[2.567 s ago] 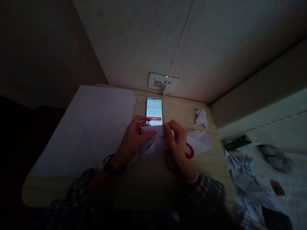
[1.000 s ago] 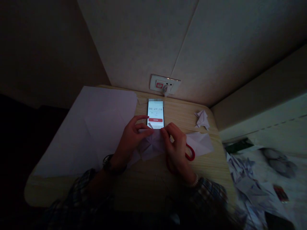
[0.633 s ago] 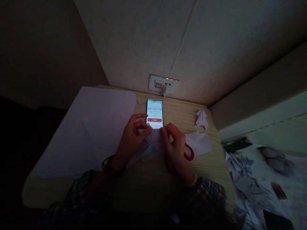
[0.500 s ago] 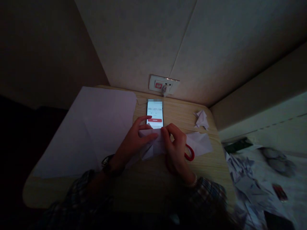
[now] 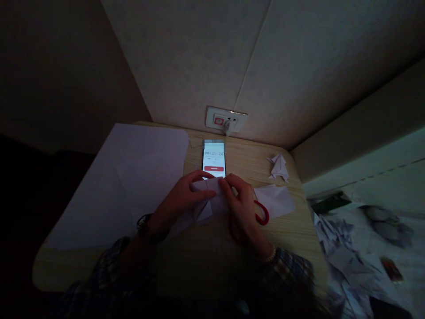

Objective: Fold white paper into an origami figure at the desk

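A creased white paper piece (image 5: 210,201) lies on the small wooden table (image 5: 199,252) in dim light. My left hand (image 5: 181,199) pinches its upper left part, thumb and fingers closed on the fold. My right hand (image 5: 241,204) grips its right side, fingers curled onto the top edge. The two hands nearly touch above the paper. Red-handled scissors (image 5: 262,215) lie under and beside my right hand.
A lit phone (image 5: 214,161) showing a timer lies just beyond the paper, cabled to a wall socket (image 5: 226,120). A large white sheet (image 5: 133,177) covers the table's left. A flat sheet (image 5: 277,199) and a folded paper figure (image 5: 278,166) sit right. Paper scraps (image 5: 335,248) litter the bed.
Both hands have drawn closer together over the paper, and its upper part has been folded down and in. The phone timer has advanced. The camera has shifted slightly.
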`<state>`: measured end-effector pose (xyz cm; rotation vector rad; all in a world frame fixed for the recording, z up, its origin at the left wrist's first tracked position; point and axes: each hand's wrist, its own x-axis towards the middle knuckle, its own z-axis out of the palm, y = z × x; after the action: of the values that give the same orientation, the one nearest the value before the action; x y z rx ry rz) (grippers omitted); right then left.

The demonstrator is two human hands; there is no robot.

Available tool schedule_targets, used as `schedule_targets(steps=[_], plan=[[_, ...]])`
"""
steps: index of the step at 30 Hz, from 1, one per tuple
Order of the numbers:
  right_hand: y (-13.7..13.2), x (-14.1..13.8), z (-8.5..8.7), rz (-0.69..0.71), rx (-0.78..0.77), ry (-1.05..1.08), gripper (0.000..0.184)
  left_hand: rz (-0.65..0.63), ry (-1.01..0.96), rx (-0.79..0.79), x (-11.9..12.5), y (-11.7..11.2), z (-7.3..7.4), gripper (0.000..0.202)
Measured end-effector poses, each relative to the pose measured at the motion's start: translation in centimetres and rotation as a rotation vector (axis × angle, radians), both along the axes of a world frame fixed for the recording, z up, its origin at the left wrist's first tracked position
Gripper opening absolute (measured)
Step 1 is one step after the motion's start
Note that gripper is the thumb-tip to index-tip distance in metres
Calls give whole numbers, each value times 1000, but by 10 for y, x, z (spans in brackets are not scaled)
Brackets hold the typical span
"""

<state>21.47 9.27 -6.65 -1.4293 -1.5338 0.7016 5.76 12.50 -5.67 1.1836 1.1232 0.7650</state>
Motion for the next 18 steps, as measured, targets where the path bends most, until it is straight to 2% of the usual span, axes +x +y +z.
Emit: schedule_targets(steps=[4, 8, 13, 18], plan=[[1, 1, -1, 20, -24, 20, 33, 103, 11, 40, -1, 0, -2, 28], [2, 0, -2, 79, -31, 30, 31, 230, -73, -12, -1, -2, -2, 33], [2, 1, -2, 34, -38, 47, 29, 229, -166, -64, 0, -3, -1, 39], [2, 1, -3, 23, -81, 108, 29, 227, -158, -20, 0, -1, -1, 41]])
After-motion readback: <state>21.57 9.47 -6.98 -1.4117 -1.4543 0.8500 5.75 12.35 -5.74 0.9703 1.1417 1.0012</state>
